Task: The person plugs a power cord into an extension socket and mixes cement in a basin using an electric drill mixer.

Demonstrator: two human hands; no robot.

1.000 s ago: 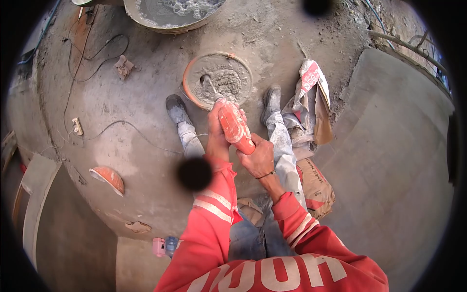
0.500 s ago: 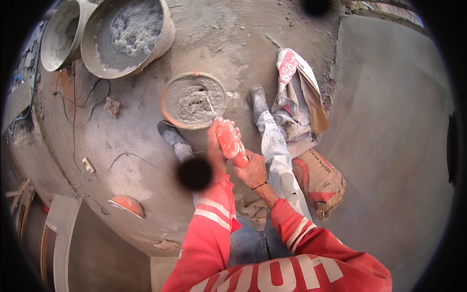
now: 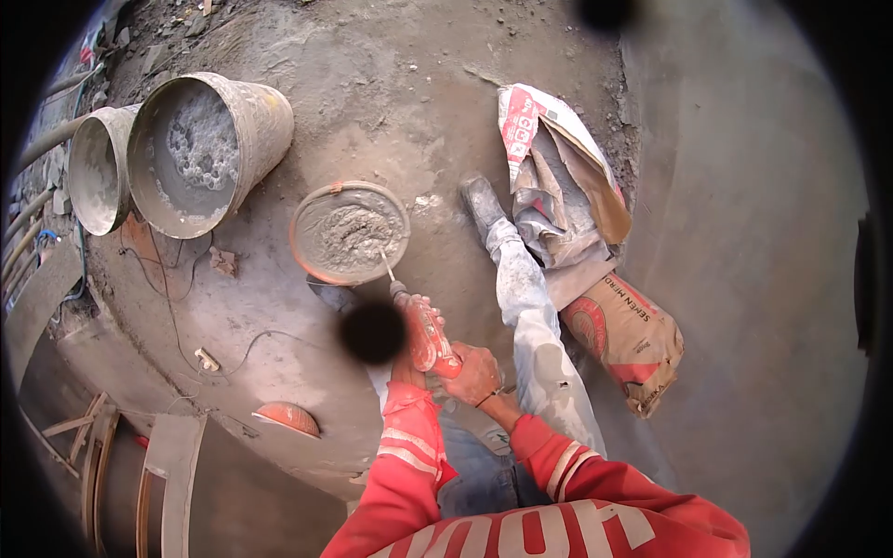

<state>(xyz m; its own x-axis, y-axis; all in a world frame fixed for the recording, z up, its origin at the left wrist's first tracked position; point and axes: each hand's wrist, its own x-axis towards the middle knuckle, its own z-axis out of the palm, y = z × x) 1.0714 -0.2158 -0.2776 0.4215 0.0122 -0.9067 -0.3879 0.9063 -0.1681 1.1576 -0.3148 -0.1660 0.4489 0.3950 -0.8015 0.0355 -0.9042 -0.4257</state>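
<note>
Both of my hands hold a red, mortar-spattered power drill (image 3: 428, 342). My left hand (image 3: 409, 365) wraps round its front part, partly hidden by a dark spot in the view. Round the rear handle, my right hand (image 3: 473, 375) is closed, a thin band at its wrist. The mixing rod (image 3: 388, 265) runs from the drill into wet grey mortar (image 3: 355, 232) inside a round bucket with an orange-stained rim (image 3: 299, 244). The rod's lower end is sunk in the mortar and hidden. My legs stand apart behind the bucket.
Upper left, a large bucket of foamy grey liquid (image 3: 265, 121) stands beside another bucket (image 3: 78, 177). An opened sack (image 3: 567, 200) and a brown cement bag (image 3: 625, 339) lie right of my leg. A cable (image 3: 172, 312), a socket block (image 3: 206, 360) and an orange bowl (image 3: 290, 418) are left.
The view has shifted, bringing both large buckets at the upper left into sight. The mortar bucket now appears lower and further left. Both hands keep hold of the drill, whose rod has shifted within the mortar.
</note>
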